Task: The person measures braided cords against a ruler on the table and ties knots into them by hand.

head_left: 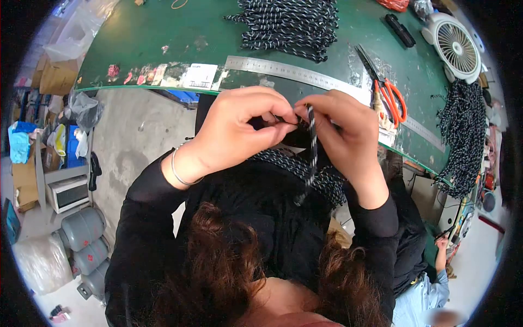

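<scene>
Falling across the bottom of the frame, brown hair [218, 245] lies over a person's black top [283, 229]. A thin bracelet [175, 170] circles the left wrist. Both hands meet near the middle of the frame, fingertips close together. The left hand [242, 128] pinches a small dark piece [279, 119] between thumb and fingers; what it is cannot be told. The right hand [348, 125] has its thumb and forefinger pressed on a black-and-white cord [312, 144], which hangs down from the fingertips toward the lap. Below the hands, more cords [327, 182] lie in the lap.

Beyond, a green table [163, 46] crosses the upper frame. Near its edge are a white label [199, 75], a steel ruler [289, 69] and, right of centre, orange-handled scissors [395, 101]. A second ruler [427, 134] lies farther right. A bundle [291, 27] of similar cords sits at top centre, with a black tool [399, 30] to its right. At upper right stands a fan [456, 46]; below it, dark strands [463, 139] drape over the table.

Farther off, grey tanks [81, 229] stand at lower left, and another person [422, 300] in light blue is at lower right.
</scene>
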`<state>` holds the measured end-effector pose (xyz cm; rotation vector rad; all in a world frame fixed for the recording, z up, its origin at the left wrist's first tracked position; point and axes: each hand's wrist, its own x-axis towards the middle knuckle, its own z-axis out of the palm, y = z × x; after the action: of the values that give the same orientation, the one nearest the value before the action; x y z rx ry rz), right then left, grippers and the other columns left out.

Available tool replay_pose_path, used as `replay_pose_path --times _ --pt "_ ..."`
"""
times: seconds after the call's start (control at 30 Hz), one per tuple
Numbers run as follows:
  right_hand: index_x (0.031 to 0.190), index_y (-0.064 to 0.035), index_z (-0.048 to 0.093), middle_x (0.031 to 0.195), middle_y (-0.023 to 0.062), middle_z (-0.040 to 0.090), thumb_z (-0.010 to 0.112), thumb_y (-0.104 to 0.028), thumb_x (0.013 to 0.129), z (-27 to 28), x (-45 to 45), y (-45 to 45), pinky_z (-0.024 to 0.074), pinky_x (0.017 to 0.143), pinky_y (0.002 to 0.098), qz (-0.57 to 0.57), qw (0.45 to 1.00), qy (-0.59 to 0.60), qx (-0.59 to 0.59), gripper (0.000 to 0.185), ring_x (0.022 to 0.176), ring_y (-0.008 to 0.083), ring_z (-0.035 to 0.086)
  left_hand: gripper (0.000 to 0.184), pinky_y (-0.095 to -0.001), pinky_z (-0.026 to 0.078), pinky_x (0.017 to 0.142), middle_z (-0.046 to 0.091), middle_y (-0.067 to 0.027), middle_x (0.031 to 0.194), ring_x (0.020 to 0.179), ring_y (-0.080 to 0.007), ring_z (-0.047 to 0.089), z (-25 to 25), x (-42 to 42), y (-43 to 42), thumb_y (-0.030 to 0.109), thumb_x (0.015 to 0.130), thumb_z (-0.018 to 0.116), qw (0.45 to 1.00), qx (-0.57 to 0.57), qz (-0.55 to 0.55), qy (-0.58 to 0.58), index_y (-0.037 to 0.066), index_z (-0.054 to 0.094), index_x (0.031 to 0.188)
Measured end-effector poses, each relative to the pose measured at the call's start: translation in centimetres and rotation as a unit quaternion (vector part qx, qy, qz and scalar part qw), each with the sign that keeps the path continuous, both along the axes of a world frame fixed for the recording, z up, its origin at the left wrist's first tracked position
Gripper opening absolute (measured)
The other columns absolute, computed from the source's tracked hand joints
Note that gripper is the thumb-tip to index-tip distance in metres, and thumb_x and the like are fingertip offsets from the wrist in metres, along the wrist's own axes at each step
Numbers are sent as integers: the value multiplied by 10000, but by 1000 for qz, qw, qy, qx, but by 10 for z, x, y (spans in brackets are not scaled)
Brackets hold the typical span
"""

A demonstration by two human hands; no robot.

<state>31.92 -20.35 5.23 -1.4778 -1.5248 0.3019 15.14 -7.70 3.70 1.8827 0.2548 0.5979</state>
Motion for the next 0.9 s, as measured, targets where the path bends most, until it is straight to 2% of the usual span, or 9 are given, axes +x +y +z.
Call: replay_pose_path --times 0.07,0.23,0.27,0.43,0.5,0.53,0.57,0.77,0.9 --pt "960 3 687 894 89 662 657 -8 848 8 -3 -3 475 545 276 -26 950 238 -199 116 597 160 557 199 -229 499 686 700 -61 893 786 -137 615 0 2 3 -130 769 680 971 212 -18 -108 5 690 915" --pt "952 -10 695 846 63 665 664 -31 858 1 -14 -4 468 525 265 -5 893 384 -235 101 595 147 571 205 -245 497 691 698 -85 904 799 -164 615 8 -5 -8 -143 755 667 914 360 14 -188 -5 678 906" --pt "950 -13 697 833 57 665 666 -37 861 -2 -15 -4 466 520 262 1 875 418 -243 98 595 144 575 205 -245 497 691 698 -85 904 799 -164 615 7 -5 -8 -143 755 667 914 361 15 -187 -5 678 906" --pt "942 -26 706 785 32 668 673 -61 871 -22 -21 0 459 501 251 28 790 545 -280 86 593 132 589 144 -191 454 597 690 -51 851 691 -96 588 -7 -5 -10 -91 748 703 989 15 91 -114 1 688 858" --pt "933 -37 701 846 34 672 683 -52 841 -40 -22 -1 474 538 262 -37 984 169 -39 95 647 152 596 147 -194 476 651 690 -61 872 727 -100 596 -5 -4 -8 -105 777 694 986 -132 85 -53 -8 678 886" --pt "928 -42 699 876 35 674 688 -48 826 -48 -22 -2 481 557 267 -67 993 -40 90 103 674 161 599 149 -195 487 678 690 -66 883 746 -102 600 -4 -4 -7 -112 791 690 975 -205 80 -22 -12 674 901" --pt "923 -48 697 906 36 675 693 -44 811 -51 -21 -3 488 576 273 -94 941 -247 213 113 701 171 603 151 -197 498 706 690 -71 894 764 -105 605 -5 -3 -7 -119 806 686 958 -277 73 10 -17 669 915" --pt "911 -61 689 996 33 666 700 -40 772 -48 -10 -5 492 629 284 -43 916 -327 229 141 763 196 587 128 -168 492 700 689 -49 875 742 -75 597 -9 1 -7 -101 823 688 944 -326 42 28 -9 682 912" --pt "961 -94 732 921 45 672 712 3 757 -38 -6 -11 477 636 289 51 944 -285 158 227 746 194 571 114 -157 480 682 690 -35 863 728 -60 585 -11 -1 -7 -93 833 685 966 -238 43 93 -4 695 904"
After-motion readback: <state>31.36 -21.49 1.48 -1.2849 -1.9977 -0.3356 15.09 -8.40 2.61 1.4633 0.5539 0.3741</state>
